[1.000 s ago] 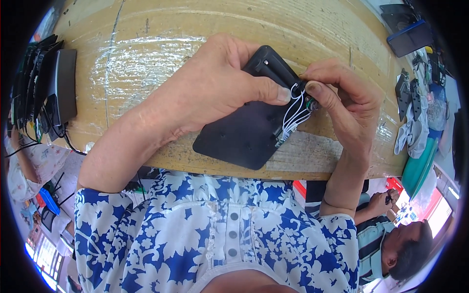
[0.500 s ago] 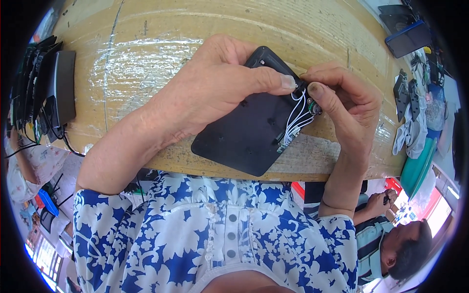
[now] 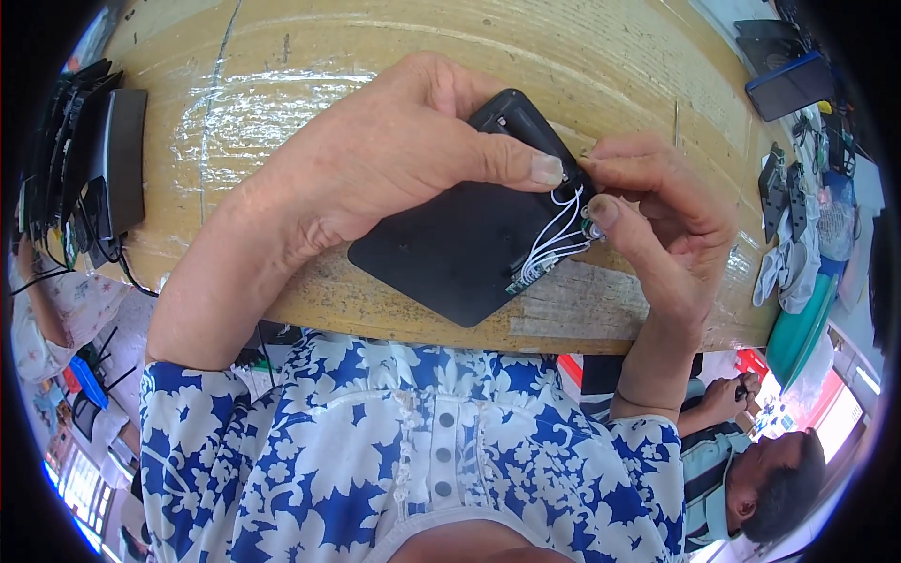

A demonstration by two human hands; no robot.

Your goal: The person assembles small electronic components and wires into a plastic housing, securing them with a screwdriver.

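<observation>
A flat black plastic panel (image 3: 441, 246) with a thicker bar along its far end is held above the table, tilted. My left hand (image 3: 422, 141) grips it by that bar, thumb pressed on the inner side near the corner and other fingers hidden behind. White wires (image 3: 560, 230) run from a narrow green circuit board (image 3: 530, 274) on the panel's right edge up toward the bar. My right hand (image 3: 671, 216) is closed at the bar's corner, thumb beside a small green-and-dark part (image 3: 591, 228) at the wires. What its fingertips pinch is hidden.
The brown table (image 3: 272, 122) has shiny clear tape on it. Black panels with cables (image 3: 70, 159) stand at the left edge. A dark blue phone-like slab (image 3: 790, 86), loose parts and a green basin (image 3: 802, 319) are at the right. Another person (image 3: 751, 469) sits at lower right.
The panel's near end has swung a little left and tilted, and the small green part shows less. My right thumb has shifted slightly down, away from the bar's corner.
</observation>
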